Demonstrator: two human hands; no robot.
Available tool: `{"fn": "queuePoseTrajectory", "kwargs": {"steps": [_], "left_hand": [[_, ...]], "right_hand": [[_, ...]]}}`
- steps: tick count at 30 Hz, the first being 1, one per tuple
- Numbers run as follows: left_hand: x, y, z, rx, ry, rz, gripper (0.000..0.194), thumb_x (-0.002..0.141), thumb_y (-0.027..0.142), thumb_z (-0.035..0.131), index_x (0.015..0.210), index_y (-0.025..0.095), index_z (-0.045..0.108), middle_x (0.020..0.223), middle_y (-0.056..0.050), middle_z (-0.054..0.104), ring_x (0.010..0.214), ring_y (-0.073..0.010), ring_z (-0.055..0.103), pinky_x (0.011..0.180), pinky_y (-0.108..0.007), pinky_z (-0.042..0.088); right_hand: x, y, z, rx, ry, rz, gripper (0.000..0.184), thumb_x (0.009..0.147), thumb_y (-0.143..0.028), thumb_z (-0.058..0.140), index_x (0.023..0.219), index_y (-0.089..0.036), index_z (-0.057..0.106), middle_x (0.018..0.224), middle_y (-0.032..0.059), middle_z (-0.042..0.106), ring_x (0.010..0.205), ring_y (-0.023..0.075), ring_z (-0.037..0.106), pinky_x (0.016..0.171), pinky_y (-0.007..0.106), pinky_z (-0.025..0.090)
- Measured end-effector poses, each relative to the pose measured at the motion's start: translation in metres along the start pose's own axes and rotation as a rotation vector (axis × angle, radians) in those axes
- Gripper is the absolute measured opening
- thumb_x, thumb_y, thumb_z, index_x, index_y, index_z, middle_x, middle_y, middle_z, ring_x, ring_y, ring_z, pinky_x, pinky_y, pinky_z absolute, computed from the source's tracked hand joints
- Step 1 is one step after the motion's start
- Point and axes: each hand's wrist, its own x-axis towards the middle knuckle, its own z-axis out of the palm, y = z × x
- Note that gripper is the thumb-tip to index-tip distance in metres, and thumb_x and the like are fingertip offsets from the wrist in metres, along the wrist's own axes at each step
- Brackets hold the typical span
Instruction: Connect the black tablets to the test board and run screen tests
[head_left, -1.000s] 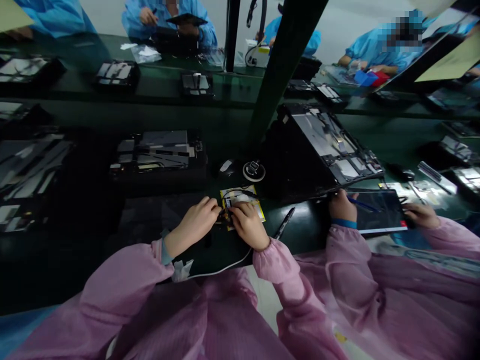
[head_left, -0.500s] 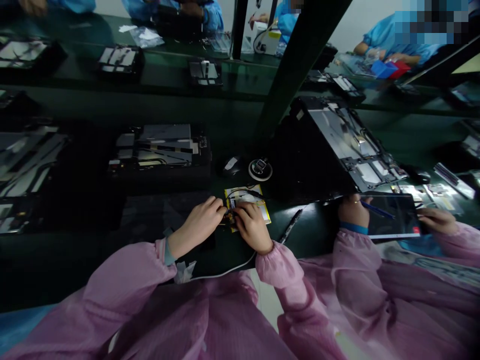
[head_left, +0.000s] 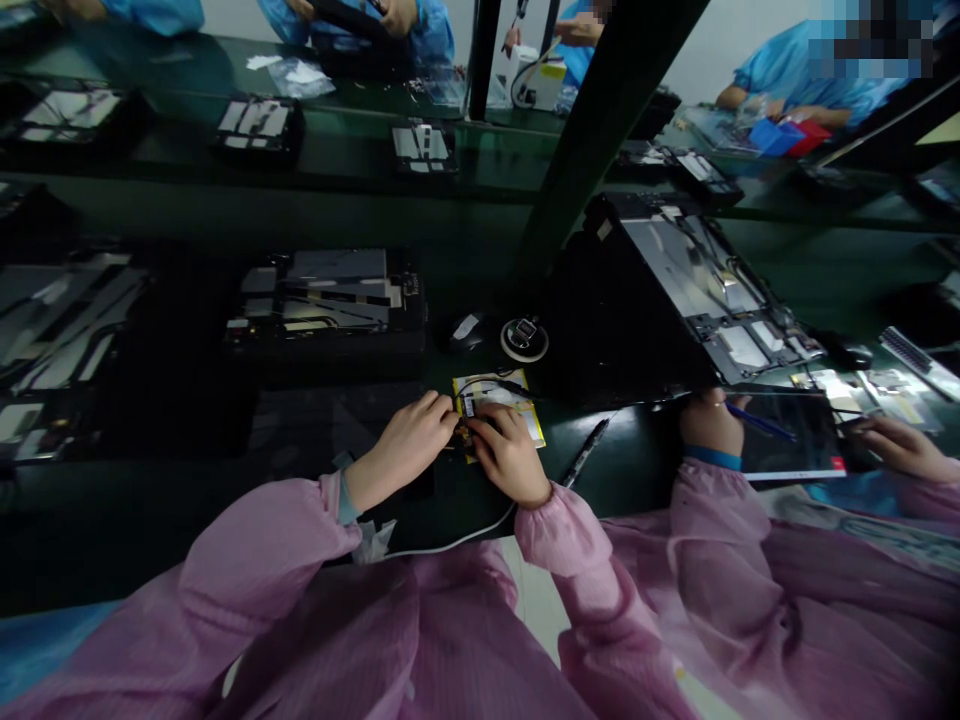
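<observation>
A flat silver-white battery pack (head_left: pixel 534 424) with yellow edges lies on the dark green table before me. A dark cable (head_left: pixel 480 381) crosses its far part. My left hand (head_left: pixel 412 445) is at its left edge, fingertips pinched together. From the right my right hand (head_left: pixel 511 452) reaches over the pack, fingers bent and closed. Between the fingertips of both hands shows a small brownish part (head_left: pixel 463 437), mostly hidden; its kind is unclear. A black marker pen (head_left: pixel 586 453) lies to the right of my right hand.
Stacks of opened tablet housings (head_left: pixel 337 290) stand to the left, another large stack (head_left: pixel 690 260) to the right. A mouse (head_left: pixel 466 330) and a round white-rimmed object (head_left: pixel 524 340) sit behind the pack. A co-worker's hands (head_left: pixel 711 425) hold a tablet screen (head_left: pixel 787 440) on the right.
The whole view has shifted slightly. My hands stay at the same edge of the battery pack with little visible movement. The co-worker's right hand has shifted slightly beside the tablet screen.
</observation>
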Motion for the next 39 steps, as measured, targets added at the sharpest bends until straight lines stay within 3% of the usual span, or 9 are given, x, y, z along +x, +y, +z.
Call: {"fn": "queuePoseTrajectory", "kwargs": {"steps": [11, 14, 18, 21, 24, 29, 31, 34, 39], "left_hand": [[0.001, 0.002, 0.004, 0.019, 0.006, -0.017, 0.021, 0.088, 0.01, 0.05, 0.104, 0.012, 0.063, 0.102, -0.013, 0.059, 0.099, -0.0262, 0.053, 0.073, -0.034, 0.051], [-0.002, 0.002, 0.002, -0.001, 0.059, -0.002, 0.023, 0.091, 0.012, 0.046, 0.107, 0.014, 0.063, 0.105, -0.012, 0.06, 0.099, -0.0251, 0.054, 0.079, -0.036, 0.05], [-0.01, 0.007, -0.004, -0.037, 0.261, 0.038, 0.032, 0.094, 0.02, 0.044, 0.124, 0.015, 0.056, 0.133, -0.015, 0.051, 0.123, -0.0286, 0.045, 0.102, -0.045, 0.039], [-0.012, 0.017, -0.004, -0.073, 0.252, 0.12, 0.029, 0.096, 0.022, 0.042, 0.116, 0.014, 0.061, 0.124, -0.013, 0.058, 0.118, -0.0269, 0.049, 0.098, -0.041, 0.042], [-0.005, 0.032, 0.002, -0.059, 0.199, 0.203, 0.022, 0.094, 0.022, 0.048, 0.107, 0.015, 0.064, 0.106, -0.009, 0.065, 0.105, -0.0252, 0.055, 0.095, -0.042, 0.042], [0.011, 0.041, 0.008, -0.045, 0.225, 0.269, 0.019, 0.09, 0.013, 0.049, 0.097, 0.015, 0.067, 0.093, -0.007, 0.068, 0.101, -0.024, 0.059, 0.111, -0.052, 0.026], [0.012, 0.035, 0.003, -0.189, 0.232, 0.247, 0.019, 0.091, 0.015, 0.049, 0.096, 0.016, 0.068, 0.094, -0.007, 0.068, 0.1, -0.0232, 0.06, 0.108, -0.049, 0.032], [0.002, 0.018, -0.013, -0.589, 0.273, 0.101, 0.016, 0.09, 0.02, 0.054, 0.097, 0.017, 0.067, 0.1, -0.007, 0.069, 0.097, -0.0207, 0.062, 0.093, -0.036, 0.046], [-0.026, -0.001, -0.03, -1.072, 0.218, -0.011, 0.014, 0.086, 0.029, 0.06, 0.09, 0.02, 0.07, 0.097, -0.004, 0.07, 0.092, -0.019, 0.063, 0.082, -0.031, 0.048]], "right_hand": [[0.005, -0.01, 0.003, -0.17, -0.044, -0.007, 0.023, 0.09, -0.021, 0.054, 0.108, -0.024, 0.068, 0.117, 0.0105, 0.06, 0.114, 0.0295, 0.046, 0.097, 0.049, 0.041], [0.002, -0.009, 0.001, -0.144, -0.033, -0.015, 0.022, 0.093, -0.023, 0.05, 0.107, -0.023, 0.067, 0.116, 0.0098, 0.061, 0.113, 0.027, 0.049, 0.099, 0.047, 0.041], [-0.026, 0.003, -0.018, -0.005, 0.152, 0.051, 0.028, 0.096, -0.019, 0.042, 0.115, -0.021, 0.062, 0.115, 0.0093, 0.061, 0.113, 0.0236, 0.052, 0.098, 0.043, 0.043], [-0.058, 0.005, -0.031, -0.035, 0.258, 0.207, 0.025, 0.095, -0.017, 0.042, 0.11, -0.019, 0.063, 0.103, 0.0096, 0.064, 0.099, 0.0234, 0.055, 0.086, 0.04, 0.046], [-0.081, -0.007, -0.029, -0.077, 0.212, 0.255, 0.021, 0.096, -0.019, 0.044, 0.104, -0.018, 0.063, 0.096, 0.0084, 0.064, 0.091, 0.0225, 0.054, 0.081, 0.037, 0.045], [-0.087, -0.041, -0.005, -0.259, 0.078, 0.247, 0.021, 0.092, -0.023, 0.053, 0.111, -0.017, 0.062, 0.099, 0.0099, 0.063, 0.094, 0.025, 0.052, 0.079, 0.038, 0.042], [-0.084, -0.048, 0.001, -0.307, 0.03, 0.267, 0.026, 0.09, -0.018, 0.052, 0.115, -0.017, 0.06, 0.096, 0.0103, 0.062, 0.091, 0.025, 0.052, 0.078, 0.037, 0.042], [-0.08, -0.048, -0.003, -0.127, -0.025, 0.265, 0.028, 0.089, -0.011, 0.046, 0.112, -0.018, 0.06, 0.09, 0.0074, 0.061, 0.085, 0.0212, 0.054, 0.077, 0.034, 0.042], [-0.075, -0.027, -0.019, 0.641, -0.065, 0.335, 0.016, 0.092, -0.024, 0.046, 0.097, -0.02, 0.061, 0.073, -0.0013, 0.058, 0.065, 0.0126, 0.053, 0.065, 0.025, 0.043]]}}
